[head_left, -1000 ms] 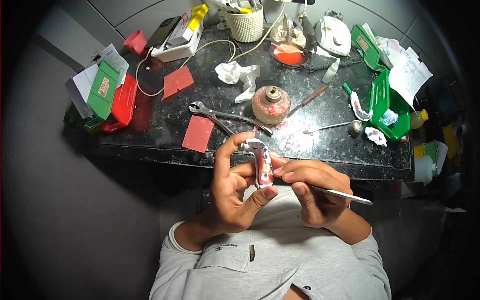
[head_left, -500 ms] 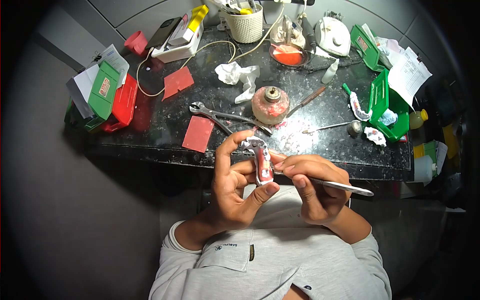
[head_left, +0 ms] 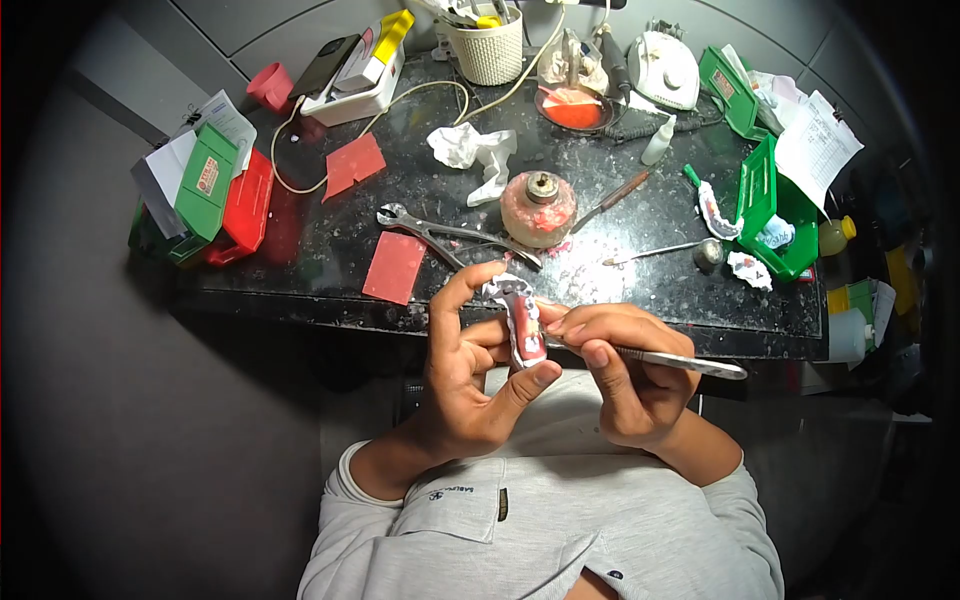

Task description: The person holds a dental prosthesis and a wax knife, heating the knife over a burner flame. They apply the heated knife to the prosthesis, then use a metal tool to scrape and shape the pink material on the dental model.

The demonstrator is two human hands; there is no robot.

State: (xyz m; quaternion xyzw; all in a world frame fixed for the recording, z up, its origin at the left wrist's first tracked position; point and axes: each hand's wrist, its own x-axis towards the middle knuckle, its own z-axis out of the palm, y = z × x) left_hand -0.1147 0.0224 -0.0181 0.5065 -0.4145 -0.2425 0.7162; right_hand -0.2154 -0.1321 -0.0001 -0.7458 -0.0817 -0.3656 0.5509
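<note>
My left hand (head_left: 470, 375) grips a dental cast (head_left: 517, 300) by its edges, between the thumb below and the index finger above. The cast is whitish and curved, with a strip of red-pink wax and some pale teeth along it. In my right hand (head_left: 635, 370) a slim metal carving tool (head_left: 690, 366) is held like a pen. Its handle sticks out to the right, and its working end meets the right side of the cast; the very tip is hard to make out. Both hands are in front of my chest at the bench's front edge.
On the dark bench (head_left: 330, 240) stands a wax-smeared burner (head_left: 540, 210). Pliers (head_left: 430, 232), red wax sheets (head_left: 394, 268), crumpled tissue (head_left: 475, 155) and a second metal tool (head_left: 655, 253) lie around it. A green box (head_left: 780, 220) sits right, a red box (head_left: 250, 210) left.
The tool's handle has tilted and shifted very slightly, its tip still at the cast. Both hands hold almost the same pose. The view has moved a touch.
</note>
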